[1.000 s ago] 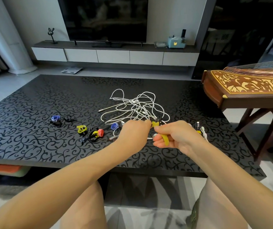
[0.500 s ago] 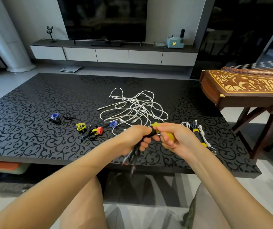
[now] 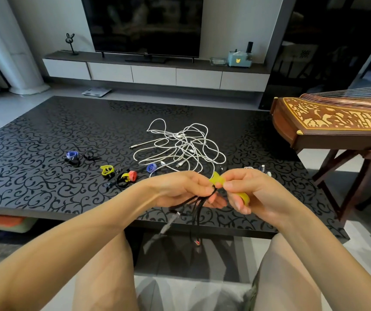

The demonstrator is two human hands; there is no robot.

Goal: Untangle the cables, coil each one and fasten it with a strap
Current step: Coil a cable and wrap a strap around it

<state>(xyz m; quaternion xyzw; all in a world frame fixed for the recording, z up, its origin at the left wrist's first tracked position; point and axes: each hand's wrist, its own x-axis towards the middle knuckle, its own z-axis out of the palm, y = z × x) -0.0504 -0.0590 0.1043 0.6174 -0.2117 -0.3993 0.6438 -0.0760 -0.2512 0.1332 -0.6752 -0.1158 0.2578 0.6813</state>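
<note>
Black cable feel: The black cable (image 3: 200, 204) looks light, thin and floppy. It will bend any way you push it, and its loops will want to spring open.
Black cable hold: Squeeze all the loops together near the top, where the strap goes. Let the plug ends hang down.
Yellow strap feel: The yellow strap (image 3: 216, 180) looks soft and flat, like a ribbon. It should fold easily. I guess it sticks to itself, so pull it snug before you press it down.
Yellow strap hold: Pinch it near the loose end so you can wrap it round.
Left hand: Your left hand (image 3: 180, 189) is curled round the bunched black cable. Your left fingers (image 3: 206, 189) squeeze its top.
Cable place: The loops hang below your left fingers, in the air past the near edge of the table (image 3: 45, 135). The dangling ends are blurry.
Strap place: The strap sits between your two hands. It touches the top of the cable bunch.
Right hand: Your right hand (image 3: 254, 194) pinches the strap. Your right fingers (image 3: 230, 184) press on one part, and the rest peeks out under your palm.
Wrap: I cannot tell if the strap already goes all the way round.
White cables: The white cables (image 3: 180, 149) lie in a messy knot on the table, just past your fingers.
Done coils: Small strapped coils (image 3: 107, 170) sit to the left of your left fingers.
</note>
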